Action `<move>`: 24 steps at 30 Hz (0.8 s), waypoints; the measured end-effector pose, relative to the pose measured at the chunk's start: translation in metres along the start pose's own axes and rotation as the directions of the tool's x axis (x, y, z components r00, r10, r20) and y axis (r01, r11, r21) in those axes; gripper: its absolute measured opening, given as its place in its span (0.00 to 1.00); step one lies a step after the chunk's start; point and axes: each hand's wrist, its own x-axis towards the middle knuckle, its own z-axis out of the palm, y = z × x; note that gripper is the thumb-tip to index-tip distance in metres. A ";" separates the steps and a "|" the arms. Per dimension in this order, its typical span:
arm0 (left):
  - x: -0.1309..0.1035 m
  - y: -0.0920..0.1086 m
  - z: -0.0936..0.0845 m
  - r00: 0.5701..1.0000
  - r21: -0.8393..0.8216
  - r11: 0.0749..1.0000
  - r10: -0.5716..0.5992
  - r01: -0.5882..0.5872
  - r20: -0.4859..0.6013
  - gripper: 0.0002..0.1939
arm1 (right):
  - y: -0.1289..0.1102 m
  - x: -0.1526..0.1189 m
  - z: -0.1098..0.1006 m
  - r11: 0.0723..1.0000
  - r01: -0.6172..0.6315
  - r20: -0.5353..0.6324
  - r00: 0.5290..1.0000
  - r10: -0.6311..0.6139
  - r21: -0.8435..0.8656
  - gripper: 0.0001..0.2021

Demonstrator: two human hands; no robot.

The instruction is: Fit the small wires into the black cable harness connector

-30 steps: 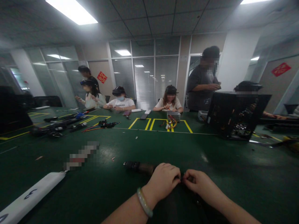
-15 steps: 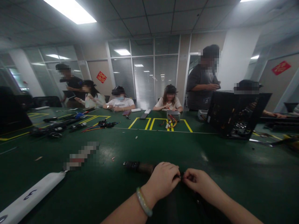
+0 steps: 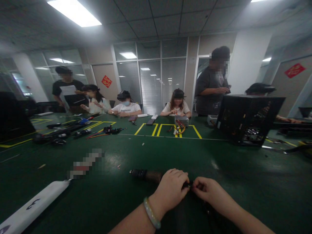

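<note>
Still, left hand (image 3: pixel 171 188) clasps the dark tool (image 3: pixel 146 175) and right hand (image 3: pixel 207 191) pinches something hidden, as paper (image 3: pixel 68 90) appears.

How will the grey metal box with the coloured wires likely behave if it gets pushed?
Its squared sides suggest the grey metal box would slide stiffly, not roll. The coloured wires lie loose and tangled on the green table, so they would probably flop and drag.

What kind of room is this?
It looks like a workroom, maybe for taking apart or building computers. There's an open black computer case, a metal box with colored wires, and people sitting around a big green table.
</note>
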 end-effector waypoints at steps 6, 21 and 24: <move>0.000 -0.003 0.004 1.000 -0.019 1.000 0.024 -0.024 -0.003 0.02 | -0.002 -0.001 -0.002 1.000 0.011 -0.006 1.000 -0.011 -0.016 0.05; -0.001 -0.002 0.002 1.000 -0.022 1.000 0.010 -0.010 -0.005 0.06 | -0.002 -0.001 -0.002 1.000 0.005 0.008 1.000 -0.005 -0.009 0.05; -0.001 -0.002 0.003 1.000 -0.031 0.999 0.009 -0.009 -0.003 0.05 | -0.002 0.000 -0.002 1.000 0.011 0.006 1.000 -0.011 -0.017 0.05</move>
